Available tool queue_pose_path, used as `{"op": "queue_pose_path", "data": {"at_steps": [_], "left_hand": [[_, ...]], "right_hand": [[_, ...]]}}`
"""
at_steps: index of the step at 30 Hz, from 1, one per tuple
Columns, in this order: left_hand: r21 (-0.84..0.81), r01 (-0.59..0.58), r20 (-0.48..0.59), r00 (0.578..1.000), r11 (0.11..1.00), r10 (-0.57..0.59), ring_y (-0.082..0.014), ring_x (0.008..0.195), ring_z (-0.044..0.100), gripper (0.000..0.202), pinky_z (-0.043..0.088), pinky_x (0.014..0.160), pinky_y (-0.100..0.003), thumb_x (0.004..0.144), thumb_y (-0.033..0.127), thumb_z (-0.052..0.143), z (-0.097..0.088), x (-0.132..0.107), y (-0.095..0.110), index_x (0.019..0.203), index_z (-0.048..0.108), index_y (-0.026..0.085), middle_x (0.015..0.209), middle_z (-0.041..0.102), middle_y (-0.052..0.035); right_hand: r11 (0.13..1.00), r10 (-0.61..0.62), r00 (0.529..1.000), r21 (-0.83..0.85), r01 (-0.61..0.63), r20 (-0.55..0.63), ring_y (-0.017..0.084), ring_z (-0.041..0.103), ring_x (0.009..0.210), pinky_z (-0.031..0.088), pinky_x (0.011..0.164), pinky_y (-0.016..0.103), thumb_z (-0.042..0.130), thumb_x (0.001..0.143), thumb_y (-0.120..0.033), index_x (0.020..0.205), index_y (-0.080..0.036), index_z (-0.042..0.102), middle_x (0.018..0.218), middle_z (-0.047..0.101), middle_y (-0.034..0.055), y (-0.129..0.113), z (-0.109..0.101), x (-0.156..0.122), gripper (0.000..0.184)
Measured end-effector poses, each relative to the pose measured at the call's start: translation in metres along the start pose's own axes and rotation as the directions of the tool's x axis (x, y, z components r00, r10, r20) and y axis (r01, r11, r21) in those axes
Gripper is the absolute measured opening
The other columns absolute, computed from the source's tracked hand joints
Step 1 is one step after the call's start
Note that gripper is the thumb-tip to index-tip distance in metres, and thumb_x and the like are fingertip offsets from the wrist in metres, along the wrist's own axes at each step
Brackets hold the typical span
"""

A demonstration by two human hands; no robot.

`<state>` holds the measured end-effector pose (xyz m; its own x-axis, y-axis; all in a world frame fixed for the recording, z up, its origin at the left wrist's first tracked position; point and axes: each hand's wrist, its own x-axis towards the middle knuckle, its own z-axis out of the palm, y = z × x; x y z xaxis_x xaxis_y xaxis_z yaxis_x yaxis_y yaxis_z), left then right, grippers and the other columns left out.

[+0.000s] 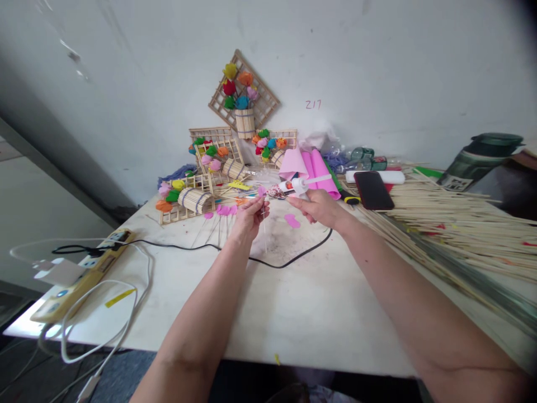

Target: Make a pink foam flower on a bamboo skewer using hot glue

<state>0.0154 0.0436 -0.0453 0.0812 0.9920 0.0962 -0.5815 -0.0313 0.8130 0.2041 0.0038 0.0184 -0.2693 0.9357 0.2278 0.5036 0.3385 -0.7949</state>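
Observation:
My left hand [251, 218] pinches a pink paper flower [262, 191] on a thin wire-like stem that hangs below the fingers. Wrapped round the handle of a white hot glue gun [297, 184] is my right hand [322, 207]. A glue stick juts from the gun's back, and its wrapped front end points left, close to the flower; whether the two touch I cannot tell. A loose pink petal piece [292, 220] lies on the table beneath the gun. Several pink petals on stems [226, 210] lie left of my left hand.
Stick lattices with paper flowers [195, 198] stand at the back left, one leaning on the wall. A black cord [281, 266] runs from the power strip [86, 280]. Rolled pink paper [314, 168], a phone [373, 190], wooden sticks [461, 224] and a dark green bottle [478, 162] are behind and right.

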Motion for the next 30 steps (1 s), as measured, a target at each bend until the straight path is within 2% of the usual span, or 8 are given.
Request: {"op": "queue_pose_path", "data": {"at_steps": [9, 15, 19, 25, 28, 30], "left_hand": [[0.001, 0.003, -0.001, 1.0, 1.0, -0.003, -0.0064, 0.054, 0.057, 0.015, 0.047, 0.058, -0.018, 0.062, 0.015, 0.069, -0.001, 0.001, -0.002, 0.076, 0.064, 0.012, 0.066, 0.062, -0.0016], [0.004, 0.01, 0.012, 1.0, 1.0, -0.01, -0.006, 0.054, 0.056, 0.015, 0.047, 0.058, -0.018, 0.062, 0.015, 0.069, 0.0, 0.001, -0.003, 0.075, 0.064, 0.012, 0.065, 0.061, -0.0011], [-0.034, 0.038, 0.016, 0.999, 0.999, -0.038, -0.006, 0.053, 0.056, 0.011, 0.048, 0.057, -0.018, 0.064, 0.013, 0.067, 0.001, 0.001, -0.002, 0.075, 0.063, 0.012, 0.063, 0.061, -0.0009], [-0.145, 0.104, -0.041, 0.993, 0.984, -0.111, -0.0052, 0.052, 0.055, 0.007, 0.048, 0.056, -0.016, 0.066, 0.009, 0.064, 0.003, 0.0, 0.001, 0.071, 0.06, 0.012, 0.062, 0.059, 0.0004], [-0.158, 0.095, -0.052, 0.993, 0.983, -0.104, -0.0052, 0.053, 0.055, 0.009, 0.048, 0.055, -0.015, 0.066, 0.008, 0.064, 0.001, 0.0, 0.005, 0.072, 0.059, 0.013, 0.062, 0.058, 0.001], [-0.168, 0.059, -0.061, 0.996, 0.984, -0.071, -0.0048, 0.053, 0.055, 0.01, 0.048, 0.055, -0.015, 0.067, 0.008, 0.063, -0.001, 0.0, 0.011, 0.073, 0.059, 0.014, 0.062, 0.058, 0.0017]], "right_hand": [[1.0, 0.01, 1.0, 0.003, -0.01, -0.002, 0.011, 0.047, 0.045, 0.037, 0.042, 0.022, 0.05, 0.075, -0.053, 0.076, -0.016, 0.056, 0.053, 0.049, -0.0014, 0.001, 0.003, 0.001, 0.037], [1.0, -0.025, 0.999, -0.02, 0.024, -0.03, 0.011, 0.047, 0.047, 0.038, 0.046, 0.022, 0.049, 0.076, -0.052, 0.07, -0.017, 0.053, 0.052, 0.048, -0.0017, 0.004, 0.004, 0.003, 0.036], [0.998, -0.031, 0.999, 0.044, 0.033, -0.04, 0.01, 0.045, 0.045, 0.037, 0.044, 0.022, 0.049, 0.076, -0.054, 0.066, -0.017, 0.049, 0.052, 0.046, -0.0026, 0.005, 0.004, 0.003, 0.038], [0.989, -0.01, 0.998, 0.149, 0.019, -0.058, 0.008, 0.044, 0.042, 0.038, 0.043, 0.022, 0.046, 0.076, -0.058, 0.065, -0.017, 0.047, 0.053, 0.046, -0.0028, 0.011, 0.005, 0.005, 0.043], [0.998, 0.0, 0.993, 0.069, 0.008, -0.119, 0.011, 0.049, 0.046, 0.039, 0.045, 0.022, 0.043, 0.077, -0.059, 0.07, -0.016, 0.051, 0.056, 0.05, -0.0007, 0.016, 0.006, 0.008, 0.044], [0.996, -0.028, 0.987, -0.091, 0.014, -0.156, 0.014, 0.054, 0.055, 0.04, 0.05, 0.023, 0.043, 0.078, -0.057, 0.08, -0.016, 0.055, 0.063, 0.057, 0.0019, 0.02, 0.009, 0.011, 0.043]]}}
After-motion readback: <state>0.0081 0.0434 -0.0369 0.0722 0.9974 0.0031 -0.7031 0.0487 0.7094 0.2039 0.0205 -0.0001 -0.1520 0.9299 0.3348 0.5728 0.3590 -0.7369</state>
